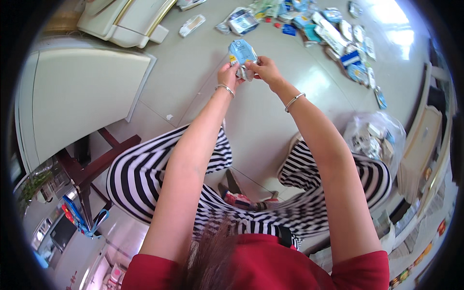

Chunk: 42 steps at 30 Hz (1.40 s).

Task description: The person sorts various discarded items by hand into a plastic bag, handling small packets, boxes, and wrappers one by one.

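Observation:
Both my hands hold a crumpled blue carton with yellow and white patches and printed writing, out in front of me above the tiled floor. My left hand grips its lower left edge, thumb on the printed face. On the lower right side, my right hand pinches it between thumb and fingers. The carton's lower end, between the hands, is creased and shows a whitish-silver surface. Fingers behind the carton are partly hidden.
Beyond my hands, a heap of flattened cartons and wrappers spreads over the floor. A clear plastic bag of crushed packs lies beside my knee at right. At left stand a pale cabinet and a dark red wooden stool.

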Available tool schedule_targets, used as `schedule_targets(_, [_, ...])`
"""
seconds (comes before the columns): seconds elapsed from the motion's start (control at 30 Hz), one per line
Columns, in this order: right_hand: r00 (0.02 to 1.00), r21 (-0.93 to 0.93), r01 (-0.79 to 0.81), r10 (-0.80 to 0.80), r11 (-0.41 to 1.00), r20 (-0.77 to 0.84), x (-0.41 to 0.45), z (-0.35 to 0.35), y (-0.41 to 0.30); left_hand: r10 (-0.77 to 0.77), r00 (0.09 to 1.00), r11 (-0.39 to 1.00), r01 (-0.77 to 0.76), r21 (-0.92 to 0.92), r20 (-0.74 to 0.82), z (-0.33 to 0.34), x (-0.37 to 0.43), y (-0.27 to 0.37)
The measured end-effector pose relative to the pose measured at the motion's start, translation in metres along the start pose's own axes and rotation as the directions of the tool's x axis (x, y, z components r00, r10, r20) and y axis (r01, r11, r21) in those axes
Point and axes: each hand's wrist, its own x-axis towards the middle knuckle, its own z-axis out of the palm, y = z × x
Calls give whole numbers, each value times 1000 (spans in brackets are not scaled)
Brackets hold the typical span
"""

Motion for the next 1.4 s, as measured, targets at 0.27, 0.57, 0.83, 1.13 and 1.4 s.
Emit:
schedule_targets(0.27, [964,111,89,-57,990,-260,-122,-63,-6,70,952,993,-37,-116,298,86,-105,-35])
schedule_targets(0.57, [883,71,129,-82,989,-461,-170,-64,21,105,971,969,-148,198,213,92,-151,-45])
schedule_targets(0.83, [947,386,170,-43,907,-317,-182,-76,-22,-46,907,986,-26,166,418,93,-175,-32])
schedule_targets(1.13, [893,317,327,-181,890,-413,-219,-160,-96,54,825,955,-207,213,563,194,-172,-4])
schedule_targets(1.4, [737,343,439,-115,830,-666,-315,-326,-64,-223,597,882,-213,421,770,354,-211,-67])
